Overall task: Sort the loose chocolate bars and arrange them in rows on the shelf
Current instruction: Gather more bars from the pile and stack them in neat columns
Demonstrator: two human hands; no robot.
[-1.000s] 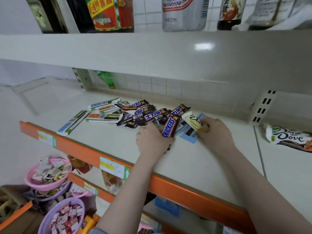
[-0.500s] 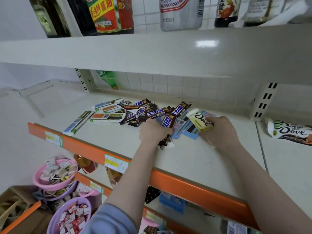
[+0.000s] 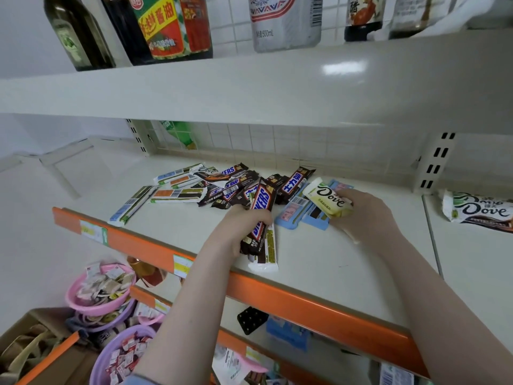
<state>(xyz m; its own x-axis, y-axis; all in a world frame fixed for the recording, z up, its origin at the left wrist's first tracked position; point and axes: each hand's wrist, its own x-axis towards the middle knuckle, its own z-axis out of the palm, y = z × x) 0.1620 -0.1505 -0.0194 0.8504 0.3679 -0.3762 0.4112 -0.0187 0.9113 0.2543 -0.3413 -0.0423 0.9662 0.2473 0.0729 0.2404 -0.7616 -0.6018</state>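
Chocolate bars [image 3: 230,187] heaped, white shelf [image 3: 319,262], orange edge.

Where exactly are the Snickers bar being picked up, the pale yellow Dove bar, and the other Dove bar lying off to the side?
Snickers bar [image 3: 261,202], head view, on the blue lettering above the fingers.
Pale yellow Dove bar [image 3: 327,198], head view, on the printed name.
Dove bar lying apart [image 3: 480,211], head view, on its white wrapper's lettering.

Bottles up top, tubs below.
Sauce bottles [image 3: 166,26] on upper shelf; pink basin [image 3: 97,298] and purple basin [image 3: 111,359] of small packets lower left, cardboard box [image 3: 30,343] beside.
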